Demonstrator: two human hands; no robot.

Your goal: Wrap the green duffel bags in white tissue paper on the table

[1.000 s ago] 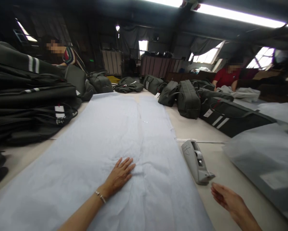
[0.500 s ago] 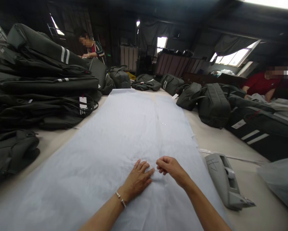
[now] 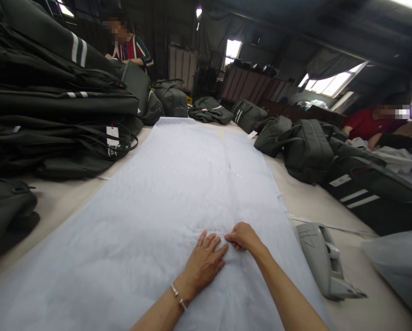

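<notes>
Sheet (image 3: 150, 193) beneath | left hand (image 3: 206, 259) — flat, fingers apart | right hand (image 3: 244, 236) — fingers pinched together

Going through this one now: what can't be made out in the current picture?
All in the head view:
Right hand: its curled fingers hide whether they pinch anything.
Left hand: it covers the white sheet beneath its palm.
Tape dispenser: its housing hides how much tape remains.
White hang tag: print too small.
Lower-left dark bag: cut off by the left edge.
</notes>
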